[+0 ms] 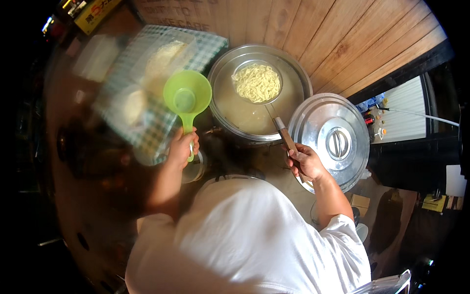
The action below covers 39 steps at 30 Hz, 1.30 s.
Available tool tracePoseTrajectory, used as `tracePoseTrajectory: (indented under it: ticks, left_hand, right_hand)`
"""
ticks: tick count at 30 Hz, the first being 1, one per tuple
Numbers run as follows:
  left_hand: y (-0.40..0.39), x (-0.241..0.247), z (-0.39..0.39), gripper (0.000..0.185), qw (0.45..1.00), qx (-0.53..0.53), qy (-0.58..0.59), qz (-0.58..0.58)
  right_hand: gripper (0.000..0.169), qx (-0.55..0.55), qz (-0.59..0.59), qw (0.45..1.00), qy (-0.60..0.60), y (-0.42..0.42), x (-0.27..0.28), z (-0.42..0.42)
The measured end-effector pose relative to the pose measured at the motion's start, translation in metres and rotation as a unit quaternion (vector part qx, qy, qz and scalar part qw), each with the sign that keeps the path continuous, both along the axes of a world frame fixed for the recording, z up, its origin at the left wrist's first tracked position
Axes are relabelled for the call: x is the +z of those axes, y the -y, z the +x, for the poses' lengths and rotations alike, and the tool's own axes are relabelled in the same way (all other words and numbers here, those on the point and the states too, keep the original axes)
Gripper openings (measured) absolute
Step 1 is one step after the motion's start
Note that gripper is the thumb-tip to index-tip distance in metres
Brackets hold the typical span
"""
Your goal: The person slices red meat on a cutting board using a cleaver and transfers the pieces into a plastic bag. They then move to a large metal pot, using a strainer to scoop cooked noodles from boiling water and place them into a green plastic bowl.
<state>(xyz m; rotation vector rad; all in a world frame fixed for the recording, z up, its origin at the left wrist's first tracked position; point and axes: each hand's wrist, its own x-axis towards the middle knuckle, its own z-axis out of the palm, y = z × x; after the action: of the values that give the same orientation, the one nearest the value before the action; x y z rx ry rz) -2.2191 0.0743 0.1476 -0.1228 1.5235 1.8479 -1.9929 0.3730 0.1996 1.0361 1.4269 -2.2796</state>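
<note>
My right hand (306,161) is closed around the wooden handle of a strainer (283,130). Its round basket holds a heap of pale yellow noodles (257,83) over a large metal pot (304,79) of cloudy liquid (249,119). Whether the basket's underside touches the liquid, I cannot tell. My left hand (182,147) grips a light green plastic ladle (188,92) by its handle, left of the pot. The ladle's bowl faces up towards me, and I see no contents in it.
A round metal lid (352,128) leans right of the pot. To the left, a checked cloth (209,42) carries a translucent plastic tub (187,36) with pale contents, partly blurred. A wooden plank wall (330,36) rises behind the pot. Several bottles (378,128) stand at the far right.
</note>
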Motion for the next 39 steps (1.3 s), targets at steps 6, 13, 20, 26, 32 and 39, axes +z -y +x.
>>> tracePoseTrajectory:
  ticks: [6,13,20,26,32,39]
  left_hand:
    - [0.017,-0.007,-0.014,0.024,1.0,-0.027,0.009,0.01]
    - [0.033,-0.014,-0.055,0.026,0.992,-0.122,-0.014,-0.015]
    - [0.023,-0.018,-0.075,0.021,0.973,-0.225,0.021,0.044]
    - [-0.031,-0.015,-0.083,0.016,0.96,-0.263,0.064,0.068]
    - [-0.009,-0.035,-0.076,0.016,0.957,-0.234,0.132,0.113]
    - [0.01,-0.031,-0.045,0.019,0.959,-0.209,0.128,0.141]
  right_hand:
    - [0.024,0.085,0.258,0.962,-0.02,0.022,-0.01,0.01]
    - [0.03,-0.024,0.053,0.996,0.074,0.063,0.03,-0.011]
    - [0.027,-0.017,0.282,0.958,0.048,0.081,0.1,-0.013]
    - [0.028,0.227,0.629,0.727,0.158,0.123,0.06,-0.057]
    - [0.041,0.167,0.683,0.701,0.117,0.14,0.038,-0.048]
    - [0.047,0.139,0.705,0.695,0.021,0.12,0.007,-0.018]
